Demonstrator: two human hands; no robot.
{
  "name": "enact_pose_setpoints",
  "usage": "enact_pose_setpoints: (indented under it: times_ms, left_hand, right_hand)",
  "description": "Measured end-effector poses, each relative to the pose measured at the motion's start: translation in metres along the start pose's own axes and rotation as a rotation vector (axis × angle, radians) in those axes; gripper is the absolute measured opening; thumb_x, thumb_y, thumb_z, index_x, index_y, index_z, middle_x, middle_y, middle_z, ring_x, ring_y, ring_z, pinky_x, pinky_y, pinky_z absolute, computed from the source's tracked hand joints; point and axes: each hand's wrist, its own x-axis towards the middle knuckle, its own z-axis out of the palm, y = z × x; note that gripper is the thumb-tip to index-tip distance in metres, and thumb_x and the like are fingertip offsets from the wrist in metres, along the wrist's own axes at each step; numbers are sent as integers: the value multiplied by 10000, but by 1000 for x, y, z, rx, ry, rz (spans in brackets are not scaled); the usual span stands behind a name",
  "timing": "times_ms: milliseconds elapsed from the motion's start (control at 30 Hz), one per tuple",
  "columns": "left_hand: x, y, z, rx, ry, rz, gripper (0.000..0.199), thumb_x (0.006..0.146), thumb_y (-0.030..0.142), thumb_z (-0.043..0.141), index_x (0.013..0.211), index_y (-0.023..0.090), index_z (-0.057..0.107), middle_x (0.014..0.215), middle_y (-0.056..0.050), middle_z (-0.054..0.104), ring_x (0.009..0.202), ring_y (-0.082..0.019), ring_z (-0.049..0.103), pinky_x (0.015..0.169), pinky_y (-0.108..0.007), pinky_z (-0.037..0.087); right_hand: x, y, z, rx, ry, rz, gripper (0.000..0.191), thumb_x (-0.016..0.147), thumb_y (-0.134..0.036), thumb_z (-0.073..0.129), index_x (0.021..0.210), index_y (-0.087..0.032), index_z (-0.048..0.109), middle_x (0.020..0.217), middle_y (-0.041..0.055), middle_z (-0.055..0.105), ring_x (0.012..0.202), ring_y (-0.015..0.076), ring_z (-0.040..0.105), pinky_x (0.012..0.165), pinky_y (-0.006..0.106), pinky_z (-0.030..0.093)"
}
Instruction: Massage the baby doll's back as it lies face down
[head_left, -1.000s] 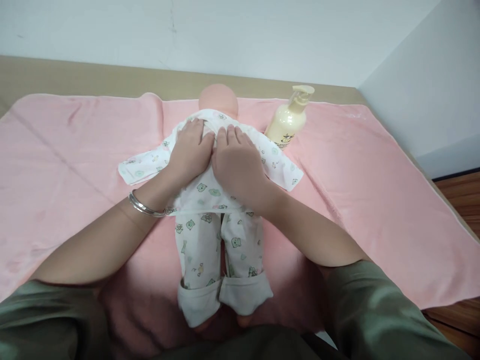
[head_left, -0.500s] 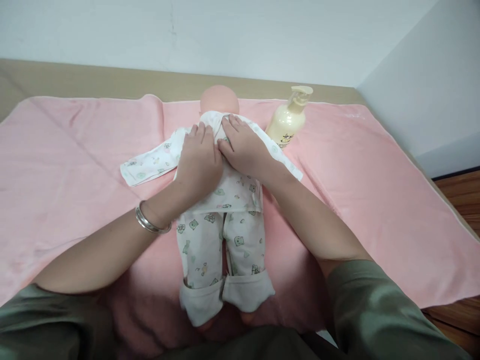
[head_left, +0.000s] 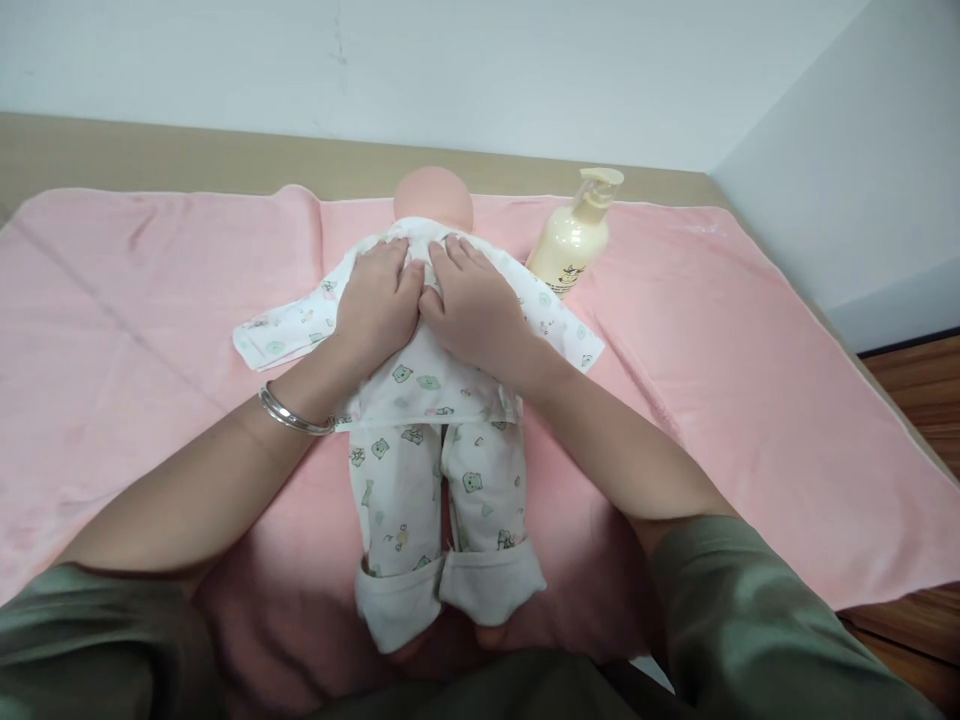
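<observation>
The doll (head_left: 439,400) lies stretched out in the middle of the pink cloth (head_left: 765,400), its rounded head (head_left: 433,195) at the far end and its legs toward the near edge. It wears a white printed top (head_left: 465,395) with the sleeves spread to left and right, and matching trousers (head_left: 405,490) turned up in wide plain cuffs (head_left: 495,580). Both of the person's hands lie on the upper part of the top: the left hand (head_left: 381,305) palm down, fingers extended and close together, the right hand (head_left: 476,305) beside it, fingers flat and slightly fanned. Neither is closed around anything, as far as I can see; the thumbs point inward and come near each other, though I can't tell whether they touch. A silver bangle (head_left: 292,412) circles the left wrist, and green sleeves (head_left: 757,590) cover the arms above the forearms. Just beyond the doll's right-hand sleeve stands a pale yellow pump bottle (head_left: 566,245), on the cloth. The cloth covers most of a tan tabletop (head_left: 187,155), whose bare far strip runs along a pale wall (head_left: 450,80).
</observation>
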Motion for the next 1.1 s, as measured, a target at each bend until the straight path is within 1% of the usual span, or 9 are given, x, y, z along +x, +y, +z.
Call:
enact_pose_setpoints:
  times_ms: [167, 267, 400, 567, 733, 867, 967, 1033, 1100]
  left_hand:
    - [-3, -4, 5, -54, 19, 7, 514, 1035, 397, 228, 1321, 210, 611, 1407, -132, 644, 1393, -284, 550, 1243, -478, 389]
    - [-3, -5, 5, -85, 36, 27, 512, 1032, 439, 224, 1287, 249, 625, 1376, -115, 662, 1369, -292, 565, 1216, -499, 414]
    - [-3, -2, 2, -67, 15, 31, 537, 1020, 411, 178, 1210, 198, 633, 1324, -155, 670, 1314, -327, 586, 1176, -542, 430]
    - [-2, -5, 2, -98, 18, 26, 620, 1029, 528, 95, 1055, 235, 640, 1221, -100, 701, 1264, -262, 615, 1155, -468, 451]
    - [9, -20, 3, -209, -21, -114, 687, 998, 668, 128, 1031, 239, 664, 1215, -41, 739, 1319, -249, 587, 1157, -476, 463]
    - [8, -14, -2, -132, -41, -93, 517, 1015, 481, 254, 1250, 217, 631, 1412, -57, 659, 1377, -243, 549, 1213, -452, 442]
    - [-5, 3, -5, 127, -20, 2, 516, 989, 295, 226, 1215, 86, 640, 1303, -206, 672, 1290, -340, 607, 1165, -528, 462]
    - [-16, 15, -4, 234, 4, 73, 511, 984, 262, 217, 1171, 51, 643, 1235, -245, 677, 1267, -384, 615, 1135, -563, 470]
    - [-24, 20, -1, 196, 42, 104, 483, 981, 261, 245, 1165, 67, 647, 1263, -243, 674, 1318, -392, 591, 1160, -568, 454]
  right_hand:
    - [12, 9, 4, 56, -19, 22, 655, 959, -254, 355, 1580, -45, 356, 1681, 141, 356, 1605, 277, 278, 1362, 460, 231]
    - [9, 8, 6, 41, -13, 17, 648, 966, -266, 345, 1574, -43, 357, 1675, 146, 364, 1603, 272, 280, 1367, 448, 214]
    - [8, 9, 7, 50, 11, 8, 633, 972, -274, 348, 1564, -51, 369, 1662, 150, 384, 1596, 280, 294, 1362, 461, 223]
    - [0, -2, 4, 43, 12, 65, 627, 980, -243, 366, 1572, -37, 369, 1677, 168, 352, 1601, 297, 285, 1368, 473, 203]
    - [-19, -20, 3, 4, 62, 75, 597, 1019, -259, 357, 1570, -28, 376, 1661, 216, 362, 1584, 358, 315, 1327, 575, 273]
    - [-11, -12, 1, 7, 16, 17, 582, 1030, -269, 350, 1562, -36, 392, 1659, 206, 371, 1588, 339, 318, 1340, 538, 269]
    - [7, 8, -1, 45, -35, 10, 589, 1038, -304, 355, 1568, -52, 394, 1673, 170, 363, 1598, 297, 304, 1355, 467, 256]
    - [16, 19, -1, 84, -55, 11, 587, 1045, -335, 357, 1564, -65, 409, 1678, 150, 362, 1601, 275, 301, 1354, 438, 262]
    - [21, 26, 0, 110, -46, 7, 575, 1052, -346, 350, 1548, -68, 435, 1676, 147, 367, 1598, 266, 308, 1356, 427, 255]
